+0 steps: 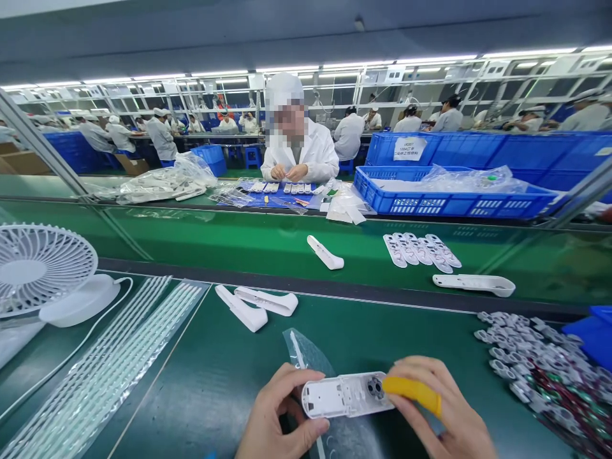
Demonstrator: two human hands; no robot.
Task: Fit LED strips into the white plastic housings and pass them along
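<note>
And my left hand (272, 411) grips the white casing (329, 398), right hand (437, 401) narrowed at its other end, hold unclear, two shells (241, 309) beyond my left.

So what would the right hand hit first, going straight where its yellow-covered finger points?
Probably the dark part in the white housing, beside the yellow fingertip, though exact depth is unclear.
</note>
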